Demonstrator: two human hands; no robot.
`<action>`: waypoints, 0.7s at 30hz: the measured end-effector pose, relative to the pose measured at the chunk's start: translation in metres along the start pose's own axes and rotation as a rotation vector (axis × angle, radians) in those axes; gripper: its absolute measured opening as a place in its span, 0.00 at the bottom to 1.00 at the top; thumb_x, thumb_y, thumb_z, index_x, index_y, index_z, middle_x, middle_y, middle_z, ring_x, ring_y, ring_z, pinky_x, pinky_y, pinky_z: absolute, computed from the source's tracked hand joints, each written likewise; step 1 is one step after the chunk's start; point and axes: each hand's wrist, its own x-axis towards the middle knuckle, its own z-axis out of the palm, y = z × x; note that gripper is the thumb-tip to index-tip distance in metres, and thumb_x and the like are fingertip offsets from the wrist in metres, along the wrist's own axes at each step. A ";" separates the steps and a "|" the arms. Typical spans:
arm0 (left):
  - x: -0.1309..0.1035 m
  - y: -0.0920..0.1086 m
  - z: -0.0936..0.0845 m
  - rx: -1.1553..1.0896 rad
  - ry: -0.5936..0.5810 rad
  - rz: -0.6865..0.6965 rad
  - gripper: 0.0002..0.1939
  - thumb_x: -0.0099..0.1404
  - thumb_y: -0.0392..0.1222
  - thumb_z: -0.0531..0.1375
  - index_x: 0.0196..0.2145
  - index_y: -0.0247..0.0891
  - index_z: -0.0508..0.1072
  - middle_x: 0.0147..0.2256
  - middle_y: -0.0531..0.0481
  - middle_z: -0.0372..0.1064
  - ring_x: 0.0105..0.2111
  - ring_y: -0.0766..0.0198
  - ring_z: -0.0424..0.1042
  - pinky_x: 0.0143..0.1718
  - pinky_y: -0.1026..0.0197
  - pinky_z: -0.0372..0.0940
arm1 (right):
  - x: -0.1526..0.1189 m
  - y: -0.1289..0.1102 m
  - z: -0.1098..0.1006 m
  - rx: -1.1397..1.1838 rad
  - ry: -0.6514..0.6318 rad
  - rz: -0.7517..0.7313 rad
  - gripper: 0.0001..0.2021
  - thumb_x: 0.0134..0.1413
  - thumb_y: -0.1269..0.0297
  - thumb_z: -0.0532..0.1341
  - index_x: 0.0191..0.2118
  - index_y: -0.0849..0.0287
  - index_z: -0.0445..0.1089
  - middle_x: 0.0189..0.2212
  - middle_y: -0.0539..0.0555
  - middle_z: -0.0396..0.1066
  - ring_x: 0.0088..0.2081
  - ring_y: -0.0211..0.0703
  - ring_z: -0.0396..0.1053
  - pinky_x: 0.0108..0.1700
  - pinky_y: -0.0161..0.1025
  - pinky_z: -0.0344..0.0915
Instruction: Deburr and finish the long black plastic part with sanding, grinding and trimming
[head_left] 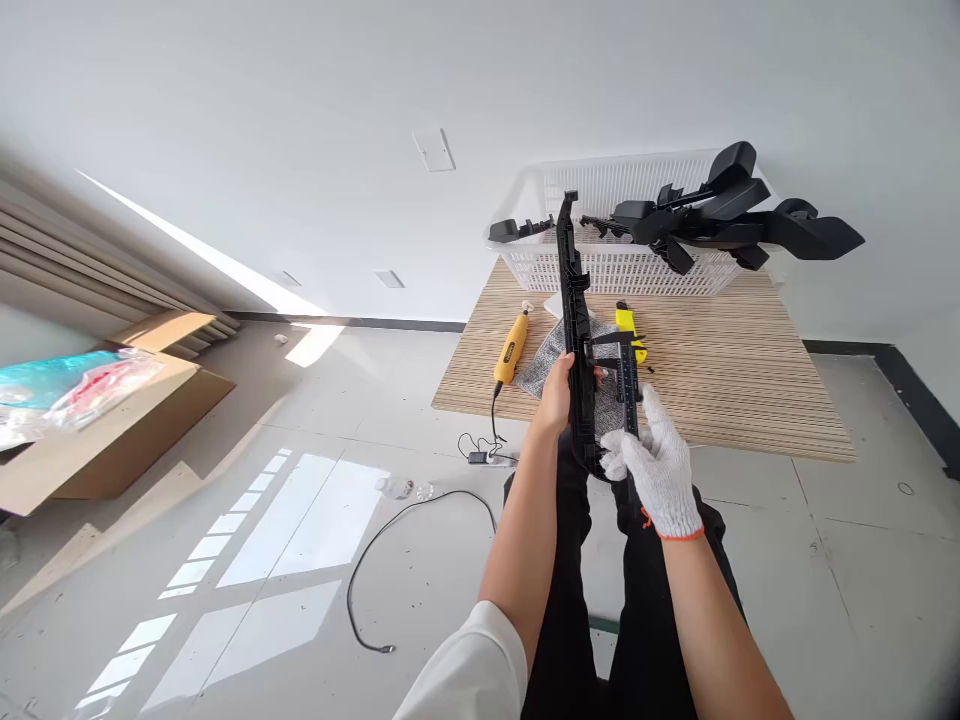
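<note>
A long black plastic part (576,310) stands nearly upright in front of me, and my bare left hand (556,392) grips it around its lower half. My right hand (658,462), in a white knitted glove with an orange cuff, is closed on a black caliper (628,385). The caliper's jaws point left and lie against or close beside the part; contact is unclear. Behind them a grey cloth (545,360) lies on the wood-grain table (735,370). A yellow rotary tool (512,347) rests left of the cloth, and a yellow object (626,321) lies behind the caliper.
A white plastic basket (536,272) at the table's back holds several black parts (720,215), some overhanging its right side. A power strip (478,458) and a black cable (367,560) lie on the floor. An open cardboard box (127,440) stands far left.
</note>
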 end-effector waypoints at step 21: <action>0.000 -0.002 0.003 0.036 0.098 0.024 0.19 0.76 0.55 0.52 0.50 0.40 0.73 0.38 0.47 0.76 0.38 0.56 0.79 0.42 0.55 0.75 | -0.026 0.016 -0.006 -0.135 -0.014 0.094 0.32 0.53 0.64 0.61 0.64 0.51 0.53 0.19 0.38 0.69 0.12 0.36 0.61 0.14 0.32 0.62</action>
